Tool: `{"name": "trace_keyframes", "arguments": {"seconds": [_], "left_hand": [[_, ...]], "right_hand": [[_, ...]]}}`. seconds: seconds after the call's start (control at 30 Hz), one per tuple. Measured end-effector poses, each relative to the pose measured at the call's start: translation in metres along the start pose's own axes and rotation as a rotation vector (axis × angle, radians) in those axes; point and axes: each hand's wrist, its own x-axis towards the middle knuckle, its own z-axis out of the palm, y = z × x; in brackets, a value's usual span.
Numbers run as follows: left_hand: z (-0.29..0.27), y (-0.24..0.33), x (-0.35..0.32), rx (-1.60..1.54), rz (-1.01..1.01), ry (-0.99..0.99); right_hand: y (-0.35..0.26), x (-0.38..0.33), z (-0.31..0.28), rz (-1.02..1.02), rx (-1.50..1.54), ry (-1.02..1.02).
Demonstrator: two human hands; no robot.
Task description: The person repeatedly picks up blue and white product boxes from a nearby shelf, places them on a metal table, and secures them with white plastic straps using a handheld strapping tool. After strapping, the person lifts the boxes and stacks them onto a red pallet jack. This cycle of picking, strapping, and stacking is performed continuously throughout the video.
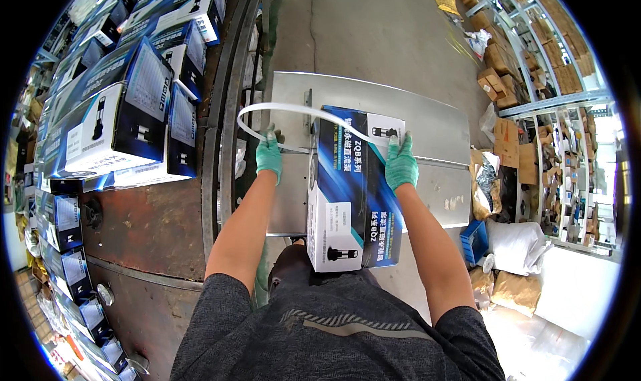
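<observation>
While both forearms reach up from the lower edge of the view, the left hand (269,155), in a green knitted glove, has its fingers closed around a white flat plastic strapping band (294,110) that curves in a wide loop from the hand, up and over to the right, across the far end of the box. The right hand (400,162), gloved in the same green, lies palm down on the far right part of a long blue, black and white printed cardboard box (350,194), its fingers spread and pressing flat on the top face rather than curled around anything. This box lies lengthwise on a grey sheet-metal table (434,124), its near end jutting past the table's front edge toward the person's dark patterned shirt (334,327), its far end near the middle of the table. To the left, beyond a pair of curved dark metal rails (230,80), a stack of similar blue and white printed boxes (127,107) rests on a rusty brown metal surface (147,227), with more of them running down the left rim of the view. To the right of the table stand brown cardboard cartons on metal shelving (527,80), a small blue plastic crate (475,241) and white filled sacks (521,244) on the concrete floor (374,27).
</observation>
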Motion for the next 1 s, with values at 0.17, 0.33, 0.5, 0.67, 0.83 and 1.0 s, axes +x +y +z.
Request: {"name": "trace_keyframes", "arguments": {"seconds": [0.17,0.33,0.5,0.67,0.83,1.0], "left_hand": [[0.005,-0.001,-0.012,1.129,0.253,-0.139],[0.013,-0.023,-0.014,1.123,0.383,-0.298],[0.037,-0.03,-0.016,1.025,0.37,-0.259],[0.024,-0.021,-0.012,1.167,0.333,-0.315],[0.02,-0.01,-0.013,1.334,0.412,-0.502],[0.007,-0.005,-0.038,1.154,0.311,-0.559]], "right_hand": [[0.007,0.0,-0.001,0.032,-0.006,0.004],[-0.001,0.0,0.0,0.02,0.001,0.015],[0.001,0.003,0.0,0.038,-0.016,-0.009],[0.002,0.001,-0.002,0.044,-0.002,-0.005],[0.001,0.001,-0.003,0.029,0.005,-0.022],[-0.003,0.0,-0.003,0.029,-0.003,-0.031]]}}
